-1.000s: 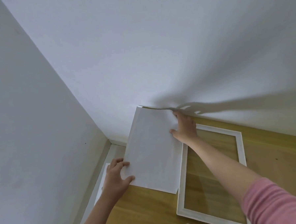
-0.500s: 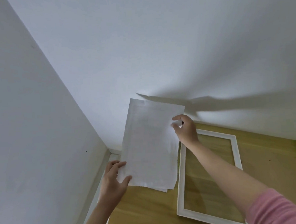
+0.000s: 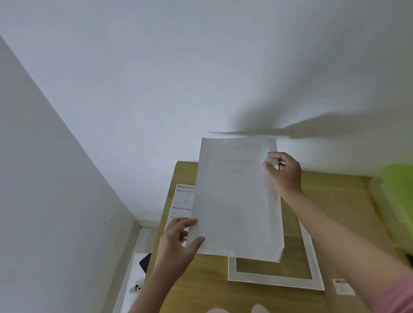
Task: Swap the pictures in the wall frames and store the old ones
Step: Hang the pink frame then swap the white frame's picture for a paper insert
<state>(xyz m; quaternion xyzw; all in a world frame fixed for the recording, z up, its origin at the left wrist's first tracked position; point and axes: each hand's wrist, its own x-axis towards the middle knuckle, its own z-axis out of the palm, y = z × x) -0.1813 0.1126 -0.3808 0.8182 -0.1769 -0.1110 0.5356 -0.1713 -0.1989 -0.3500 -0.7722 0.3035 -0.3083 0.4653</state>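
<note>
While the left hand (image 3: 179, 247) pinches the lower left edge of the white paper sheets (image 3: 239, 200) between thumb and curled fingers, the right hand (image 3: 285, 173) nips their upper right edge, so the sheets hang tilted in the air between the two grips, their blank side toward the camera. Below them, the white picture frame (image 3: 274, 280) lies flat on the wooden counter (image 3: 207, 288), its upper part hidden by the sheets, and a printed page (image 3: 182, 198) headed "SPECIFICAT…" lies on the counter just left of them, partly behind the left fingers.
</note>
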